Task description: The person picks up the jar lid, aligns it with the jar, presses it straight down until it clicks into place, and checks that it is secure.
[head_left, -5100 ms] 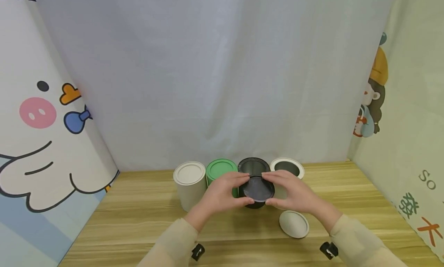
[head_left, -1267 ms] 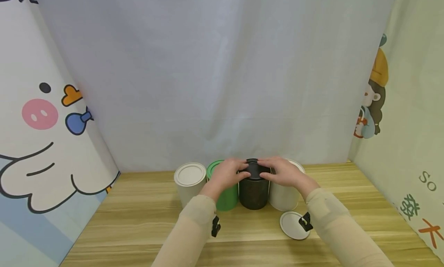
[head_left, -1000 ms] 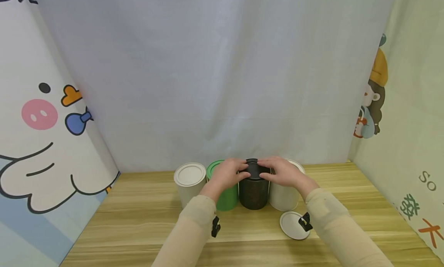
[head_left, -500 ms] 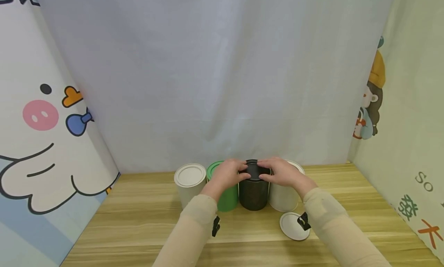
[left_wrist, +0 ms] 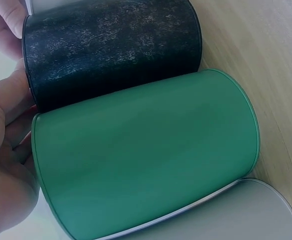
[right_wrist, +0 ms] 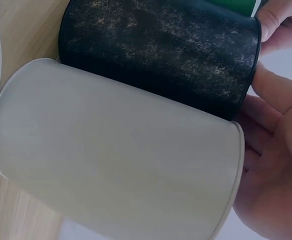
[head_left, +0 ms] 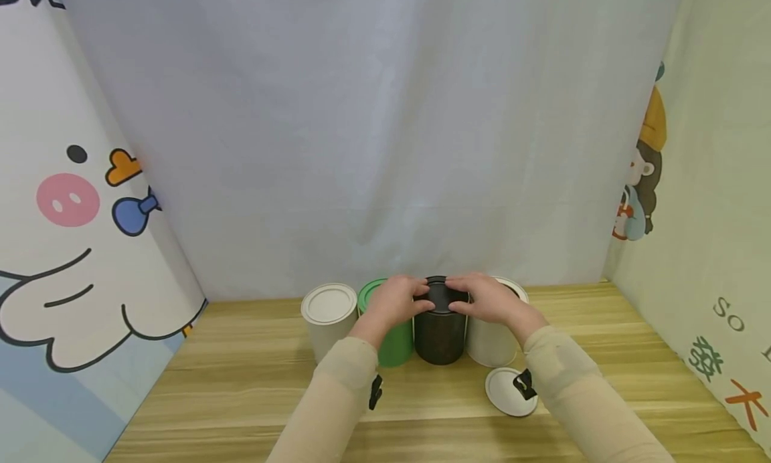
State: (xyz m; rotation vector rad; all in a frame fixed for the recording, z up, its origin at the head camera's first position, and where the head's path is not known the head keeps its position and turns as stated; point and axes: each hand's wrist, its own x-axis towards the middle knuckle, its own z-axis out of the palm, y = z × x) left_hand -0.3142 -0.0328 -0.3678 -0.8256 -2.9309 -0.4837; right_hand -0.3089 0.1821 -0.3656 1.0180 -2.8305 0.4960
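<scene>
A black lid (head_left: 442, 296) sits on top of the upright black can (head_left: 440, 339). My left hand (head_left: 391, 304) holds the lid's left side, and my right hand (head_left: 492, 301) holds its right side. Both thumbs lie toward the front of the lid, with the fingers farther back. In the left wrist view, the left hand (left_wrist: 8, 130) reaches past the top end of the green can (left_wrist: 146, 150) to the black can's rim. The right wrist view has the right hand (right_wrist: 280, 135) at that same rim, behind the white can (right_wrist: 116, 145).
Left of the black can stand a green can (head_left: 396, 346) and a lidded white can (head_left: 328, 329). To its right is another white can (head_left: 492, 342) with a dark opening partly showing. A loose white lid (head_left: 504, 393) lies on the wooden table (head_left: 241, 383) in front. A grey curtain (head_left: 361, 148) hangs behind.
About five seconds ago both hands held the black lid tilted before the open black can; now it sits on top. Over the last second the hands have barely moved.
</scene>
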